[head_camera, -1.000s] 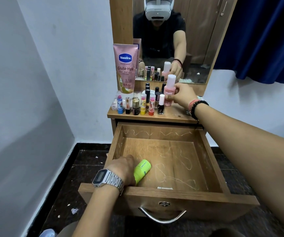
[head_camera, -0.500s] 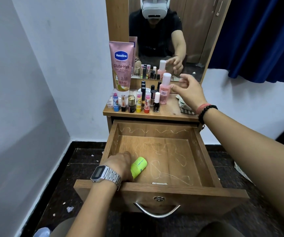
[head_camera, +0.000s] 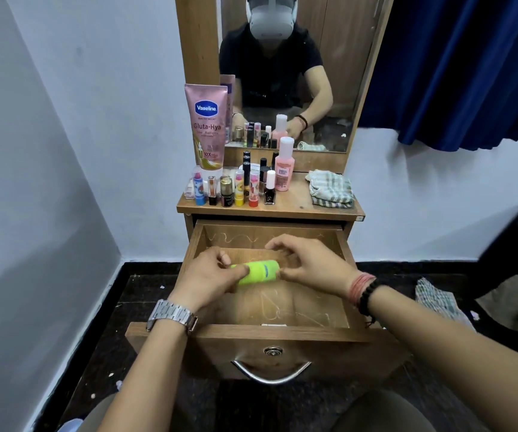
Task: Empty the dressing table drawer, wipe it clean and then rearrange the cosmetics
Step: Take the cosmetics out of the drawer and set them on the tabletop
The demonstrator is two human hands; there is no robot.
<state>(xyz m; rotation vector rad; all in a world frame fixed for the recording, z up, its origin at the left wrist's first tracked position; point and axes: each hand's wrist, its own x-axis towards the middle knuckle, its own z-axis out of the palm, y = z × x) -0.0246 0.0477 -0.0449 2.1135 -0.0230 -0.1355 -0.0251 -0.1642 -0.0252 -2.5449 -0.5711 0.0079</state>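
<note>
Lifting the last green tube out of the drawer

I am holding the green tube [head_camera: 257,271] level above the open drawer [head_camera: 282,333], my left hand [head_camera: 211,277] curling round its 9 o'clock end while my right hand [head_camera: 309,266] is pinching its 3 o'clock end, probably to pass it across. The other cosmetics [head_camera: 239,185] are waiting at 12 o'clock on the wooden tabletop [head_camera: 295,205], beside a striped cloth [head_camera: 330,188] at 1 o'clock, below the mirror [head_camera: 329,73]. The drawer floor is showing pale scuffs needing wiping.
</note>
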